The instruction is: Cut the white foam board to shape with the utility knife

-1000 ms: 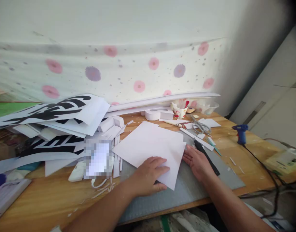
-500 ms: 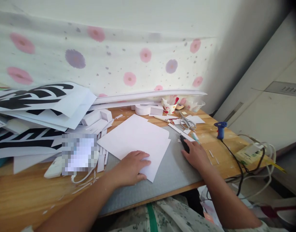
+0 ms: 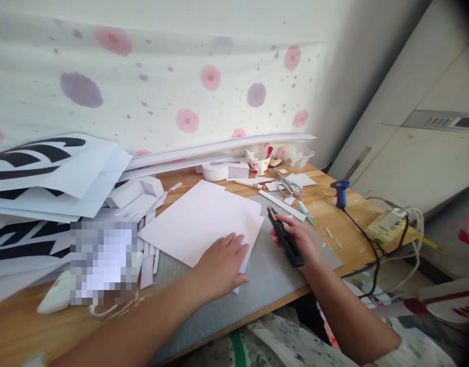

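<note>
My left hand (image 3: 224, 262) lies flat, fingers stretched, on the lower right part of a white sheet (image 3: 196, 214) that looks like stiff board. The sheet rests on a grey cutting mat (image 3: 188, 316). In my right hand (image 3: 299, 237) is a black utility knife (image 3: 285, 238), raised a little above the mat to the right of the sheet. Its front end points up and away from me. Whether the blade is out I cannot tell. Beyond the knife lie scissors (image 3: 290, 187), a thin white strip (image 3: 282, 204) and a small teal tool (image 3: 305, 214).
A blue glue gun (image 3: 340, 192) stands at the right with its cord trailing to a power strip (image 3: 383, 227). Printed sheets (image 3: 47, 178) are piled at the left, near a blurred-out lit screen (image 3: 104, 262). At the back are a paper cup (image 3: 258, 164) and a white foam-like shape (image 3: 225, 169).
My right hand has picked the utility knife up from the mat and tilted it upward. My left hand stays on the sheet. The view has turned slightly to the right.
</note>
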The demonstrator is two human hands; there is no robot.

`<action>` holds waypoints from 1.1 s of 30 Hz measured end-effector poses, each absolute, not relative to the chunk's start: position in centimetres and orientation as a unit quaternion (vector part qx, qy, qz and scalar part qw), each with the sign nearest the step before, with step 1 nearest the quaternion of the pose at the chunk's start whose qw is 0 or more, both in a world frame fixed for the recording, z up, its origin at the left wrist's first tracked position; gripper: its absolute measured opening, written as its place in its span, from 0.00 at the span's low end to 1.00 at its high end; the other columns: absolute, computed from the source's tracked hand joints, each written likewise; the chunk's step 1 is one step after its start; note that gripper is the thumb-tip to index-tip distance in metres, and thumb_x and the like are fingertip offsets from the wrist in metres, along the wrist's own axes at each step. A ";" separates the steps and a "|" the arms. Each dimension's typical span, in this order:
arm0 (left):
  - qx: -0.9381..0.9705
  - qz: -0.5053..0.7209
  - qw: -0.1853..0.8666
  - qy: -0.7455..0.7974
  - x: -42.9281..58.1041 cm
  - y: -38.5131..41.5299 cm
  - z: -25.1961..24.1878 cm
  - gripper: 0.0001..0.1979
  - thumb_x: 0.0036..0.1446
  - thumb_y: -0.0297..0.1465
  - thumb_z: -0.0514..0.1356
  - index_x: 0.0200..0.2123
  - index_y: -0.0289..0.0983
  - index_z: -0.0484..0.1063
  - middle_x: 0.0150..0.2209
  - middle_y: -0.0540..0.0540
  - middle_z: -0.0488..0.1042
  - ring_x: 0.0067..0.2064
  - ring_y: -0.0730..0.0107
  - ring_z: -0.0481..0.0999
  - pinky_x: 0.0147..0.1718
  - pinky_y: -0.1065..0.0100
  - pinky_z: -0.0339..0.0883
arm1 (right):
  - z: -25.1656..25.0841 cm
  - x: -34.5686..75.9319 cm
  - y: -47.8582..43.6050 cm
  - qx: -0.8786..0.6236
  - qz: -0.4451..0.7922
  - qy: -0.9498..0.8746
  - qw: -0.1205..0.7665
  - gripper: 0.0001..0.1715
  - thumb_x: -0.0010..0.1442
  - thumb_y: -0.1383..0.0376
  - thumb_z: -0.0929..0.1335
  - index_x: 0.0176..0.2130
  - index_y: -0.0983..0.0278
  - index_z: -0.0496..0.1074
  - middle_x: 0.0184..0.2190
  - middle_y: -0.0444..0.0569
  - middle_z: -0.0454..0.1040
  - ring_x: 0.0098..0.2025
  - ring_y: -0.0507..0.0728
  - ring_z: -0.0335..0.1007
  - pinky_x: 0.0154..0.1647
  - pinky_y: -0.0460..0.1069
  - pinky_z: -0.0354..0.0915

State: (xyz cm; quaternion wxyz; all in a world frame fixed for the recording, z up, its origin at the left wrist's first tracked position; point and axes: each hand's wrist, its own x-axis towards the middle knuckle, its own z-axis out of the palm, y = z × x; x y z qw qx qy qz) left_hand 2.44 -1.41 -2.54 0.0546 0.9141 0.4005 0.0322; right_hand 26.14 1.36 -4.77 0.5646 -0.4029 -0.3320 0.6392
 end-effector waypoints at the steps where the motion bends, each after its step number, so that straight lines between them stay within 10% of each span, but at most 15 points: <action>1: 0.913 0.032 0.049 0.403 2.6 -1.2 -2.8 0.30 0.53 0.43 0.61 0.56 0.34 0.63 0.61 0.35 0.60 0.62 0.47 0.56 0.58 0.51 0.54 | -5.1 26.1 1.5 -0.379 0.654 -0.319 0.572 0.19 0.51 0.61 0.69 0.44 0.64 0.73 0.25 0.48 0.78 0.22 0.53 0.73 0.23 0.45 0.68; 12: 0.916 0.040 0.028 0.397 2.6 -0.8 -3.9 0.30 0.56 0.41 0.59 0.56 0.29 0.62 0.59 0.33 0.62 0.61 0.46 0.59 0.58 0.51 0.56 | -5.2 26.3 2.1 -0.309 0.619 -0.284 0.664 0.21 0.45 0.67 0.71 0.43 0.59 0.73 0.37 0.47 0.78 0.38 0.54 0.75 0.39 0.49 0.71; 18: 0.918 0.024 0.039 0.393 2.8 -1.5 -3.6 0.25 0.57 0.38 0.59 0.52 0.26 0.66 0.55 0.31 0.67 0.57 0.47 0.64 0.55 0.53 0.61 | -5.4 24.5 2.5 -0.380 0.499 -0.378 0.681 0.10 0.50 0.57 0.71 0.30 0.59 0.69 0.16 0.36 0.60 0.19 0.49 0.59 0.25 0.46 0.65; 21: 0.917 0.014 0.041 0.395 2.8 -1.8 -3.5 0.23 0.57 0.35 0.58 0.52 0.25 0.67 0.55 0.30 0.67 0.57 0.47 0.65 0.52 0.53 0.64 | -5.5 24.0 2.4 -0.472 0.405 -0.471 0.626 0.12 0.49 0.58 0.72 0.26 0.61 0.68 0.19 0.40 0.66 0.22 0.50 0.63 0.26 0.47 0.64; 28: 0.923 -0.008 0.040 0.383 2.7 -1.7 -3.3 0.23 0.58 0.35 0.56 0.52 0.26 0.66 0.56 0.29 0.66 0.57 0.46 0.65 0.49 0.55 0.68 | -5.6 22.5 1.8 -0.456 0.429 -0.557 0.545 0.26 0.54 0.57 0.70 0.52 0.56 0.64 0.38 0.49 0.76 0.35 0.57 0.74 0.37 0.55 0.71; 33: 0.914 0.034 0.079 0.397 2.4 -1.0 -3.4 0.28 0.57 0.38 0.58 0.58 0.34 0.61 0.56 0.36 0.67 0.54 0.52 0.67 0.50 0.53 0.66 | -5.6 24.4 3.6 -0.461 0.408 -0.539 0.575 0.18 0.51 0.62 0.73 0.42 0.58 0.68 0.31 0.43 0.73 0.29 0.54 0.73 0.29 0.49 0.69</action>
